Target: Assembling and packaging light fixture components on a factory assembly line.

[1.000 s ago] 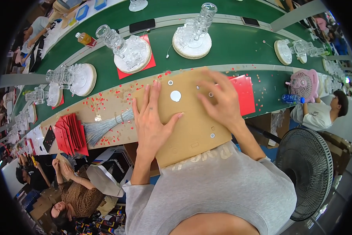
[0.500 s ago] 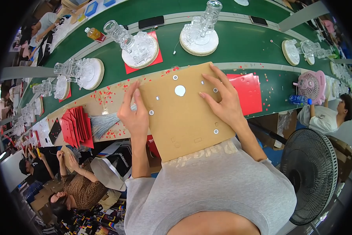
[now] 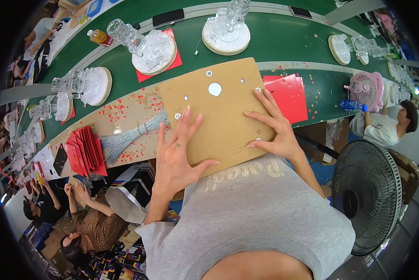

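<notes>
A brown cardboard sheet point(image 3: 218, 109) with punched holes and slots lies on the bench in front of me. My left hand point(image 3: 177, 154) rests flat on its lower left part, fingers spread. My right hand point(image 3: 271, 128) presses flat on its right edge, fingers apart. Under the sheet's right side lies a red card point(image 3: 291, 95). Neither hand grips anything.
A bundle of grey wires point(image 3: 125, 137) and a fan of red cards point(image 3: 83, 151) lie to the left among red paper dots. Clear glass pieces on round discs point(image 3: 148, 44) stand on the green belt. A standing fan point(image 3: 368, 196) is at my right. Other people sit around.
My left hand has moved from the sheet's left edge onto its lower left surface, lying flat. My right hand has slid down along the right edge.
</notes>
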Demonstrator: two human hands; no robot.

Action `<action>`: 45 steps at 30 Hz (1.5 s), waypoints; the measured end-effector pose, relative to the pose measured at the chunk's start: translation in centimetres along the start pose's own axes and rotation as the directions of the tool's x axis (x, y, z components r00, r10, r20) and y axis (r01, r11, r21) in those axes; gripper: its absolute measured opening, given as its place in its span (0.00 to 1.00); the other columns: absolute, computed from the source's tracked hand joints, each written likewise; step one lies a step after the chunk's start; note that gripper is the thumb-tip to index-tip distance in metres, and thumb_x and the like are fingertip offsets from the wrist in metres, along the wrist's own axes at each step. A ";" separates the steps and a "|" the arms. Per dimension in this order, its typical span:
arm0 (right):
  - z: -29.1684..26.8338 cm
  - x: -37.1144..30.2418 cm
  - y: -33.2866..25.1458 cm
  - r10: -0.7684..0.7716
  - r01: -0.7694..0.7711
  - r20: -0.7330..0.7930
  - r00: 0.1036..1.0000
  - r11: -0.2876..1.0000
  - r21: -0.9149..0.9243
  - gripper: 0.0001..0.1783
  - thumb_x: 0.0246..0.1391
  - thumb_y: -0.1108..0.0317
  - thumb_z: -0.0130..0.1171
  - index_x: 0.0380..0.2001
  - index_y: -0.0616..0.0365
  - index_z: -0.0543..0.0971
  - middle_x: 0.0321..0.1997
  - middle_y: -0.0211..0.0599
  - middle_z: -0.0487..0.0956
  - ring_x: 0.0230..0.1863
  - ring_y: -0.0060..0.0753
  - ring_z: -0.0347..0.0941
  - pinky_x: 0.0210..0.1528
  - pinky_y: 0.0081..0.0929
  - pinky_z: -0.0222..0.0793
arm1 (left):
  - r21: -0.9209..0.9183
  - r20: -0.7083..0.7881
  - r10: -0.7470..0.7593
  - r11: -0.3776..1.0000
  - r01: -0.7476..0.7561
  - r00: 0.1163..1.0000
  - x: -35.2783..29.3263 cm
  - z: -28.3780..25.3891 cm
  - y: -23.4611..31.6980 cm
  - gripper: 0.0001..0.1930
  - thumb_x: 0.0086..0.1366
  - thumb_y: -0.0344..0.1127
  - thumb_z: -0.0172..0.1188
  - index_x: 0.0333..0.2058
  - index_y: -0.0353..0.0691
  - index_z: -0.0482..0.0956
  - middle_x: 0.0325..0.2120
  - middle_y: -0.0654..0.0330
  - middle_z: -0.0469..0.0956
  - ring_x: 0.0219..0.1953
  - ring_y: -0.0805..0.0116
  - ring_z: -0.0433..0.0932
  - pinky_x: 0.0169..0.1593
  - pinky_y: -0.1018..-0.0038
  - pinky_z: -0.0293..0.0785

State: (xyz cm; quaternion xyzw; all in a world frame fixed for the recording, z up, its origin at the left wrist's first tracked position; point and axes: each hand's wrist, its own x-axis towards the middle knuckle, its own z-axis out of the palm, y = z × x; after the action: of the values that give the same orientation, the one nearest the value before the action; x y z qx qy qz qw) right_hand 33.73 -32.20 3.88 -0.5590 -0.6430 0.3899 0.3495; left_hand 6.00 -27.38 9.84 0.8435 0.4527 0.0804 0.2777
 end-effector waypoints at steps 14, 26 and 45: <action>0.6 -0.2 0.6 -0.164 0.160 -0.139 0.977 0.986 -0.040 0.19 0.33 0.69 0.75 0.32 0.58 0.79 0.60 0.47 0.76 0.68 0.55 0.63 0.68 0.48 0.58 | -0.028 0.021 0.017 0.999 -0.016 1.000 -0.1 0.3 -0.7 0.46 0.54 0.40 0.70 0.69 0.44 0.55 0.68 0.59 0.62 0.71 0.54 0.55 0.71 0.42 0.35; 0.7 1.0 1.3 -0.200 0.197 -0.189 0.961 0.980 -0.036 0.19 0.33 0.71 0.73 0.33 0.58 0.80 0.59 0.48 0.76 0.67 0.53 0.64 0.67 0.46 0.60 | -0.200 0.044 0.057 0.979 -0.047 0.997 0.7 -1.0 -1.9 0.41 0.51 0.37 0.70 0.65 0.42 0.65 0.65 0.60 0.67 0.72 0.51 0.54 0.72 0.44 0.36; 0.6 2.4 1.2 -0.176 0.168 -0.187 0.967 0.984 -0.057 0.21 0.34 0.72 0.72 0.38 0.58 0.82 0.60 0.43 0.76 0.68 0.51 0.64 0.67 0.45 0.60 | -0.889 -0.113 -0.629 0.409 0.204 0.769 -3.7 7.0 -1.6 0.20 0.71 0.38 0.55 0.53 0.25 0.72 0.44 0.53 0.79 0.46 0.66 0.76 0.54 0.67 0.69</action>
State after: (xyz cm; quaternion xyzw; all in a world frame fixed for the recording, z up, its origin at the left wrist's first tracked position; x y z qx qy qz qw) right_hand 33.42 -29.78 2.55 -0.5431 -0.6603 0.2894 0.4304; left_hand 5.46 -32.42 3.61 0.4158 0.6065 0.3976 0.5489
